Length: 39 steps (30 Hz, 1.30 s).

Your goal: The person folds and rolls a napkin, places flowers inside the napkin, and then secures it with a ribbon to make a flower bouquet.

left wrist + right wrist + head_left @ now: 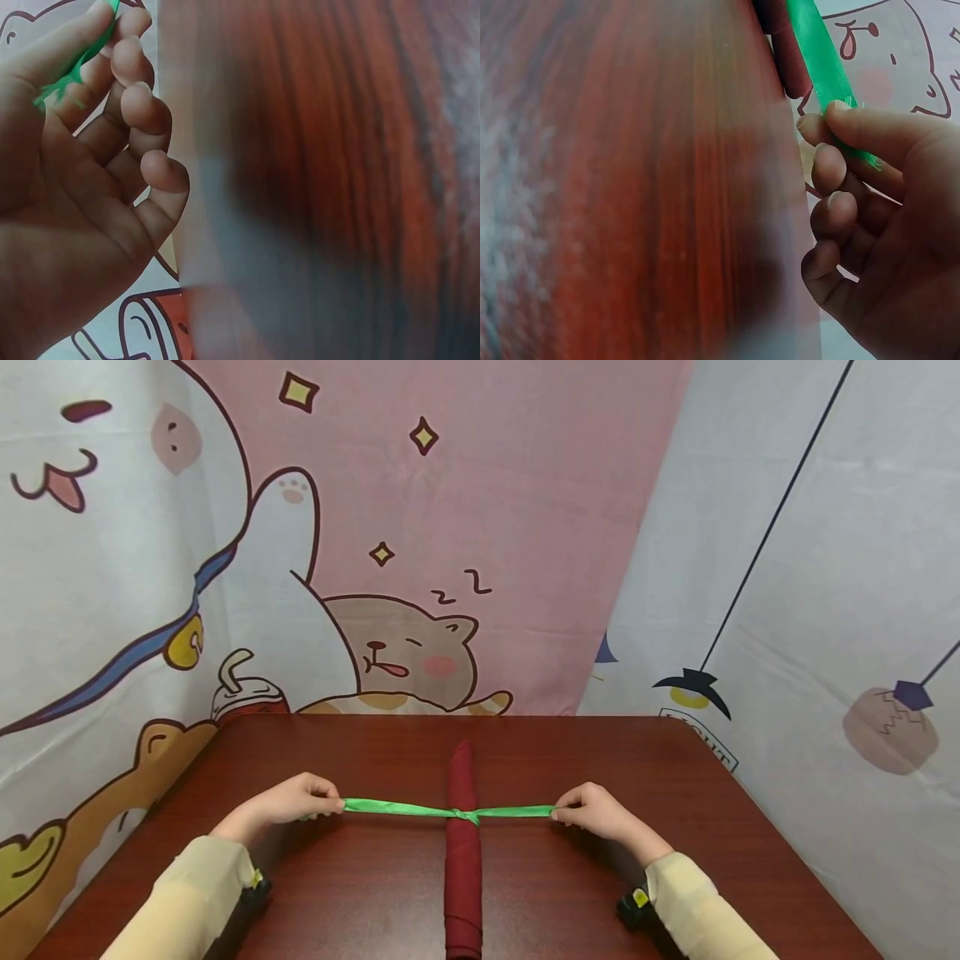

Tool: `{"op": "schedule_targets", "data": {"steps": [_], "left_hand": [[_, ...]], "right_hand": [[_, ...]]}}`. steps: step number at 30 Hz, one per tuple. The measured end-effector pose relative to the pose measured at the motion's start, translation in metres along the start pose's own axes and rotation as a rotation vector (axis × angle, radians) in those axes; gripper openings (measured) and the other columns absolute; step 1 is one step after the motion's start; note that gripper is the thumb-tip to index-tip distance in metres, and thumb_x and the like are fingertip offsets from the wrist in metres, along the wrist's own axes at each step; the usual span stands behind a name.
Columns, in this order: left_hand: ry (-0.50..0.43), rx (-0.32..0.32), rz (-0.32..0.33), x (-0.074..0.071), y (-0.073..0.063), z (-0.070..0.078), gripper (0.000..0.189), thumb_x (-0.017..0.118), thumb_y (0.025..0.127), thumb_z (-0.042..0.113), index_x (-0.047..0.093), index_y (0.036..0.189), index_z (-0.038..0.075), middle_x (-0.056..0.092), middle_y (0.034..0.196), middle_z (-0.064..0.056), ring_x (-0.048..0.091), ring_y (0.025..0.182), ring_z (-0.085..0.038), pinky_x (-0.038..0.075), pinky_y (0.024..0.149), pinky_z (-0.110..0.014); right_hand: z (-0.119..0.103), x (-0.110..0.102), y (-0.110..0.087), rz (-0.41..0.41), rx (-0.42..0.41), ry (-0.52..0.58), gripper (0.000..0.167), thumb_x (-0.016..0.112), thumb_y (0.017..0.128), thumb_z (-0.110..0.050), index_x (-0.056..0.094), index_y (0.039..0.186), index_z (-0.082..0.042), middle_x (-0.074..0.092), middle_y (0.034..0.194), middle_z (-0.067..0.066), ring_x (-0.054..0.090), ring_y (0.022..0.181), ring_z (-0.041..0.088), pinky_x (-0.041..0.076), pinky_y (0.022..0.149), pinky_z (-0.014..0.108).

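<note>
A dark red rolled cloth (463,877) lies lengthwise along the middle of the table. Round it goes a green ribbon (401,808), crossed in a knot (467,816) on top of the roll. My left hand (300,799) pinches one ribbon end between thumb and forefinger; the frayed tip (71,84) shows inside the palm in the left wrist view. On the other side my right hand (596,812) pinches the opposite end, its frayed tip (870,159) poking out past the thumb. Both ribbon lengths stretch nearly straight out sideways from the knot.
The brown wooden table (360,893) reaches back to a printed cloth backdrop (525,527) with cartoon animals. A dark wrist device (633,908) sits at the right sleeve, and another (255,893) at the left one.
</note>
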<state>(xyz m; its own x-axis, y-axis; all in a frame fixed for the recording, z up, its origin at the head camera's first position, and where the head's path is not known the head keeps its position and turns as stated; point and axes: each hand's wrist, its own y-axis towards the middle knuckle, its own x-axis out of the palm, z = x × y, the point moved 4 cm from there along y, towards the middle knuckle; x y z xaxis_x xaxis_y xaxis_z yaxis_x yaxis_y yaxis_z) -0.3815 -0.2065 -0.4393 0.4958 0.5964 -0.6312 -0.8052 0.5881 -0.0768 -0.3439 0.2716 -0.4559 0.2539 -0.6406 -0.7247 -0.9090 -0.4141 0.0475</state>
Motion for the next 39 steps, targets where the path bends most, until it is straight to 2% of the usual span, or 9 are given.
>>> {"op": "schedule_targets", "data": {"steps": [6, 16, 24, 31, 39], "left_hand": [[-0.008, 0.013, 0.011, -0.003, 0.0, -0.001, 0.024, 0.063, 0.094, 0.021, 0.066, 0.081, 0.0, 0.054, 0.069, -0.009, 0.044, 0.055, -0.011, 0.036, 0.05, -0.027], [0.017, 0.032, -0.036, -0.003, 0.006, 0.002, 0.028, 0.061, 0.096, 0.021, 0.066, 0.079, -0.001, 0.055, 0.07, -0.008, 0.043, 0.056, -0.01, 0.035, 0.051, -0.025], [0.03, 0.038, -0.064, -0.007, 0.008, 0.001, 0.029, 0.061, 0.096, 0.022, 0.067, 0.079, -0.001, 0.055, 0.069, -0.006, 0.044, 0.056, -0.01, 0.037, 0.052, -0.026], [0.027, 0.025, -0.115, -0.01, 0.004, -0.003, 0.031, 0.057, 0.098, 0.022, 0.064, 0.079, 0.0, 0.048, 0.064, 0.002, 0.041, 0.054, -0.01, 0.035, 0.05, -0.025], [0.015, 0.005, -0.167, -0.012, -0.005, -0.008, 0.031, 0.052, 0.1, 0.019, 0.061, 0.078, -0.001, 0.048, 0.065, -0.001, 0.041, 0.054, -0.012, 0.034, 0.05, -0.026]], "right_hand": [[0.0, -0.002, 0.001, -0.007, 0.009, 0.05, 0.012, 0.069, 0.089, -0.02, 0.074, 0.086, -0.01, 0.059, 0.066, 0.003, 0.048, 0.052, 0.01, 0.041, 0.048, 0.027], [0.001, -0.004, 0.0, -0.027, -0.008, -0.02, 0.024, 0.061, 0.096, -0.028, 0.073, 0.082, -0.013, 0.062, 0.069, 0.0, 0.053, 0.056, 0.011, 0.046, 0.052, 0.029], [0.002, -0.004, -0.001, -0.044, -0.036, -0.085, 0.024, 0.063, 0.095, -0.029, 0.072, 0.077, -0.015, 0.063, 0.069, -0.005, 0.055, 0.06, 0.008, 0.047, 0.055, 0.027], [0.0, -0.005, -0.003, -0.075, -0.071, -0.133, 0.027, 0.061, 0.096, -0.029, 0.069, 0.075, -0.016, 0.061, 0.067, -0.009, 0.054, 0.062, 0.006, 0.045, 0.057, 0.026], [-0.002, -0.005, -0.001, -0.134, -0.123, -0.159, 0.029, 0.058, 0.098, -0.029, 0.067, 0.074, -0.016, 0.059, 0.066, -0.008, 0.052, 0.06, 0.005, 0.045, 0.057, 0.027]]}}
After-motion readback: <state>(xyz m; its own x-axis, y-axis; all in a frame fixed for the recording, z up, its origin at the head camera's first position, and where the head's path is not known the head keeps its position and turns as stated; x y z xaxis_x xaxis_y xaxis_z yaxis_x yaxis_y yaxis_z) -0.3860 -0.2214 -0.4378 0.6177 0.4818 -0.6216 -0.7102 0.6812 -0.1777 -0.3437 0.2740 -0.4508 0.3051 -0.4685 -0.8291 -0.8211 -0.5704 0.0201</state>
